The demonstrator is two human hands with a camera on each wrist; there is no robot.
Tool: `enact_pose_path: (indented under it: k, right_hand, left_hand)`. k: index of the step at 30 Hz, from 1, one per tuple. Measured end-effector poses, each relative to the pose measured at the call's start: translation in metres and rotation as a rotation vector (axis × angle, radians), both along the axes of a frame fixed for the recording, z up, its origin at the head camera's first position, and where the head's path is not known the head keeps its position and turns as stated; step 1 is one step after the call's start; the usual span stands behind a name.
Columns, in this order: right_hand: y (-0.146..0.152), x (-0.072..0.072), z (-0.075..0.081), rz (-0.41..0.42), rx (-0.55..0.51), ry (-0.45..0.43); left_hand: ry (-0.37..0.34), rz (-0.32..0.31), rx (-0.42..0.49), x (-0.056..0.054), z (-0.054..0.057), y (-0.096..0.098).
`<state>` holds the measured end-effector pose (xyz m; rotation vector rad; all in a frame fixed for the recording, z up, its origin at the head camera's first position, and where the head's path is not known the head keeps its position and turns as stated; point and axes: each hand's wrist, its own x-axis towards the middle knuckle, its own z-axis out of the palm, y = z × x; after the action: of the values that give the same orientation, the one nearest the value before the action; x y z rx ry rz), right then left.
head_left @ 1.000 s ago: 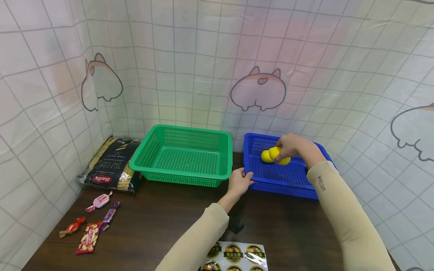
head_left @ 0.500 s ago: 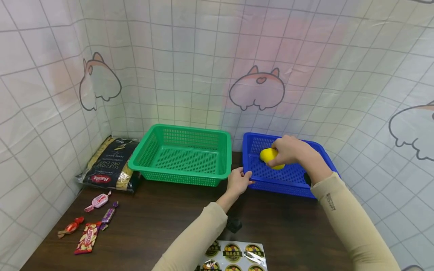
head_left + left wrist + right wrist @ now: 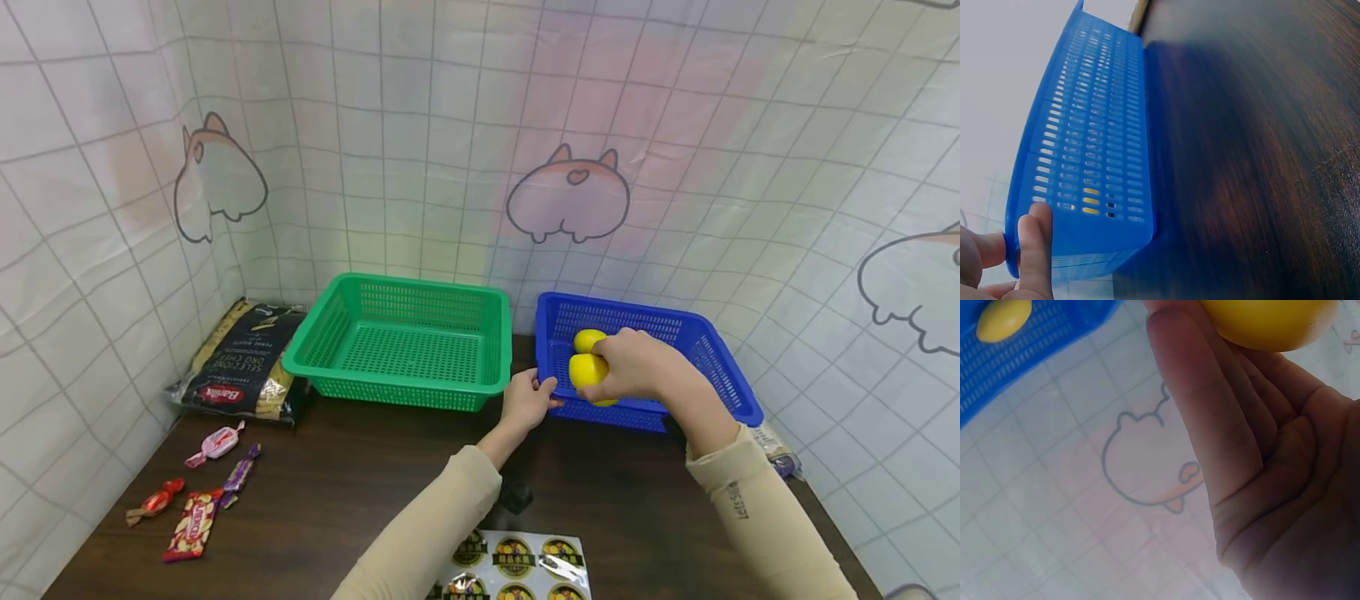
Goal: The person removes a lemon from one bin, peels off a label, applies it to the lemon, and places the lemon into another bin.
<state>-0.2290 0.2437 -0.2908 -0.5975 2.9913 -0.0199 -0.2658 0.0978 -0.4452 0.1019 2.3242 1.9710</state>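
My right hand (image 3: 637, 367) grips a yellow lemon (image 3: 587, 372) above the front left part of the blue basket (image 3: 675, 325). A bit of yellow shows below the held lemon; I cannot tell whether it is another piece. In the right wrist view the fingers curl against the lemon (image 3: 1272, 322). Farther back inside the basket lies another lemon (image 3: 588, 340). My left hand (image 3: 525, 402) pinches the basket's front left corner rim, thumb on one side and fingers on the other, as the left wrist view shows with the basket wall (image 3: 1097, 125).
Left of the blue basket stands a green basket (image 3: 397, 392). A black pasta bag (image 3: 240, 358) and several wrapped candies (image 3: 217, 443) lie at the left. A sticker sheet (image 3: 536, 571) is at the front. Behind the right sleeve a packet (image 3: 783, 454) shows partly.
My right hand has moved toward the front of the blue basket, bringing the held lemon with it. The lemon at the back now shows separately. The left hand stays on the rim.
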Motion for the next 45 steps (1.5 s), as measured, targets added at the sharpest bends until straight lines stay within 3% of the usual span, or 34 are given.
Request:
enact_pose_path:
  k: [12, 17, 24, 33, 37, 41, 45]
  right_hand:
    - [-0.011, 0.026, -0.042, 0.042, -0.056, -0.021]
    - [-0.016, 0.032, -0.062, 0.043, -0.074, -0.041]
    - [-0.02, 0.033, -0.088, 0.042, -0.135, -0.078]
    - [-0.028, 0.035, -0.111, 0.033, -0.284, -0.148]
    - [-0.035, 0.036, -0.119, -0.008, -0.339, -0.188]
    - [-0.041, 0.036, -0.129, -0.059, -0.406, -0.244]
    - [-0.045, 0.037, -0.137, -0.097, -0.483, -0.31]
  left_hand:
    - [-0.006, 0.005, -0.064, 0.002, 0.0, -0.007]
    - [-0.029, -0.033, -0.072, 0.004, -0.001, -0.012]
    - [-0.08, -0.159, -0.123, 0.008, -0.003, -0.031]
    - [0.005, -0.428, -0.31, 0.019, 0.002, -0.073]
    - [0.006, -0.471, -0.345, 0.023, 0.007, -0.086]
    - [0.014, -0.512, -0.377, 0.026, 0.004, -0.094]
    - [0.087, -0.565, -0.429, 0.029, 0.0, -0.1]
